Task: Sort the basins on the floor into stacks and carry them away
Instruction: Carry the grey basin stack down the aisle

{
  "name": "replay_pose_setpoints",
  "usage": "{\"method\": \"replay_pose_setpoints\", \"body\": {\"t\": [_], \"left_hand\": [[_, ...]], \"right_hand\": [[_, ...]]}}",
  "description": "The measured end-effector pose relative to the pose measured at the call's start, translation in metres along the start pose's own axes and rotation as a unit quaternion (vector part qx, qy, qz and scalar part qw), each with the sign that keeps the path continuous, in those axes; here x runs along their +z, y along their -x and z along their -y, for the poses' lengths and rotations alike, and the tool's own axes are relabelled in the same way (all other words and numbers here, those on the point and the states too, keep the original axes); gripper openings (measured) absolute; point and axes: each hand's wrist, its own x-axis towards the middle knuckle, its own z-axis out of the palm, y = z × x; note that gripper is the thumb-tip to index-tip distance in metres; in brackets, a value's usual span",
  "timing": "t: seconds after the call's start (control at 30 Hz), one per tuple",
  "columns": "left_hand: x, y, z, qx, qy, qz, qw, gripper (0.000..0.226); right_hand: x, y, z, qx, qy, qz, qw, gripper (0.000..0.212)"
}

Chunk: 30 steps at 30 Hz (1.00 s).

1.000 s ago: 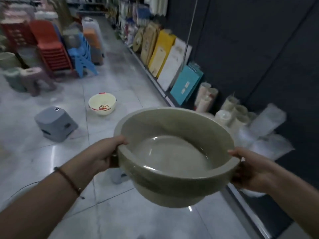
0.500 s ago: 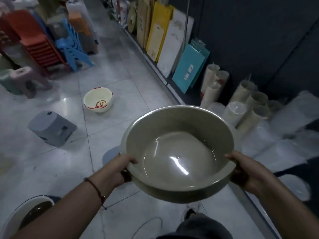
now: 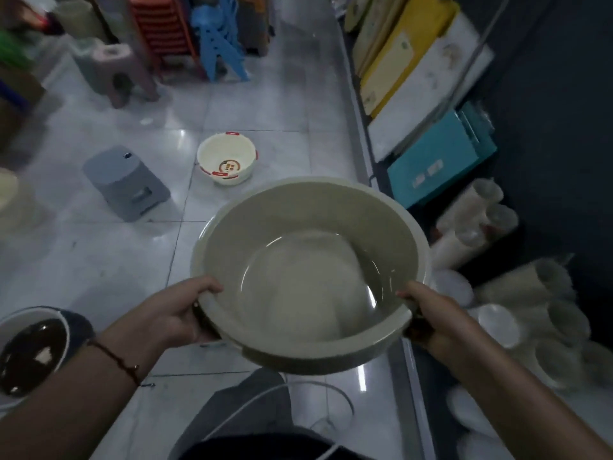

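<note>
I hold a large grey-green basin [image 3: 308, 277] in the air in front of me, its mouth facing up. My left hand [image 3: 180, 312] grips its left rim, thumb over the edge. My right hand [image 3: 431, 322] grips the right rim the same way. A small cream basin [image 3: 227, 159] with red marks sits on the tiled floor beyond it. Another basin [image 3: 30, 346] with a dark inside and white rim lies on the floor at the lower left, partly cut off by the frame.
A grey plastic stool [image 3: 124, 182] stands left of the cream basin. Stacked orange and blue stools [image 3: 219, 38] and a mauve stool [image 3: 121, 73] fill the back. Along the right, a low shelf holds boards, a teal box [image 3: 438, 161] and rolled mats [image 3: 474, 220]. A white cable [image 3: 265, 393] loops near my legs.
The view has tilted further down and the basin has come lower and closer to my body. The dark basin at lower left now shows more fully. Both hands keep their grip.
</note>
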Motion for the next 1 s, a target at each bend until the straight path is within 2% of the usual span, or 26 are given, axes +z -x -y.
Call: {"method": "replay_pose_setpoints", "body": {"t": [0.2,0.33,0.57,0.67,0.83,0.93,1.0], "left_hand": [[0.032,-0.041,-0.093,0.056,0.04,0.01,0.998,0.017],[0.066,-0.062,-0.171,0.066,0.028,0.029,0.997,0.013],[0.137,-0.08,-0.288,0.112,-0.026,0.055,0.992,0.021],[0.167,-0.089,-0.329,0.13,-0.04,0.068,0.988,0.03],[0.222,-0.11,-0.38,0.143,-0.054,0.076,0.985,0.028],[0.252,-0.126,-0.403,0.129,-0.05,0.072,0.988,0.042],[0.274,-0.132,-0.419,0.125,-0.046,0.058,0.989,0.05]], "right_hand": [[0.058,-0.077,0.078,-0.008,0.045,-0.031,0.998,0.008],[0.076,-0.106,0.144,-0.009,0.027,-0.045,0.999,0.01],[0.077,-0.146,0.241,-0.022,-0.044,-0.065,0.997,0.009],[0.069,-0.175,0.275,-0.015,-0.061,-0.052,0.997,0.009],[0.05,-0.232,0.323,-0.027,-0.089,-0.014,0.996,0.019],[0.04,-0.266,0.352,-0.023,-0.092,0.009,0.995,0.022],[0.034,-0.29,0.374,-0.021,-0.09,0.014,0.996,0.018]]}}
